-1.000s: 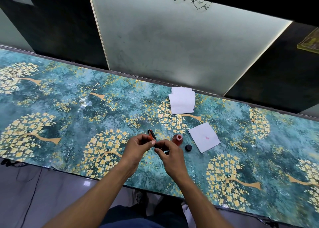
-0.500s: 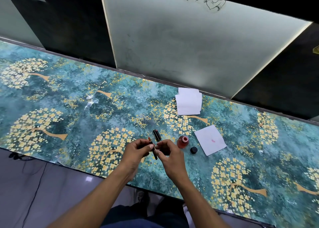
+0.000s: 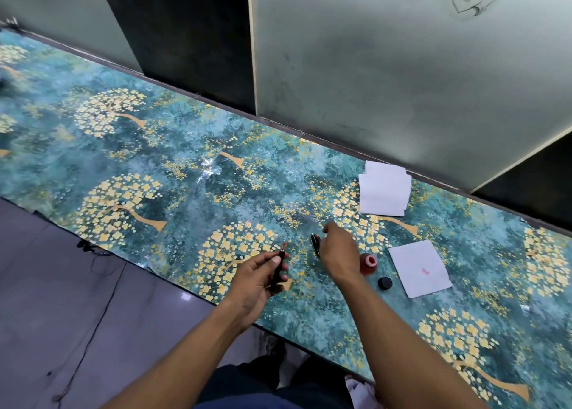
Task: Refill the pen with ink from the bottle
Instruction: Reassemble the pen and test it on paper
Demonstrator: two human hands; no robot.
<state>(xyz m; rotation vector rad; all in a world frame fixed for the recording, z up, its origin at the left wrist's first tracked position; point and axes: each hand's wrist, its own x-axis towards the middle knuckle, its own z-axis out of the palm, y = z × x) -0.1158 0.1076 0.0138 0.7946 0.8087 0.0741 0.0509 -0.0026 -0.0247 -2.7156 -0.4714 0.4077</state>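
Your left hand (image 3: pixel 257 277) holds the pen (image 3: pixel 277 270). Your fingers are curled round its dark body, and its red tip points up and away from you. Your two hands are apart.

Your right hand (image 3: pixel 339 253) reaches down to the table, just beside a small dark pen part (image 3: pixel 315 244) that lies there. I cannot tell if your fingers grip it or only touch it, because the back of your hand hides them.

The ink bottle (image 3: pixel 369 263) stands just to the right of your right hand. It is red and its top is open. Its little black cap (image 3: pixel 385 283) lies on the table close by, nearer to you.

So I think the pen is taken apart and the bottle is ready. The pen still has to go to the ink, then be put back together, and the bottle needs its cap again.

A white paper (image 3: pixel 419 267) with a small red mark lies further right of the bottle. A stack of white papers (image 3: pixel 384 193) lies beyond your right hand, near the wall.

The table (image 3: pixel 185 167) has a blue-green cover with yellow flower trees. Behind it stand pale panels (image 3: pixel 387 68) and dark ones. A grey floor (image 3: pixel 62 300) with a thin black wire is on your left.
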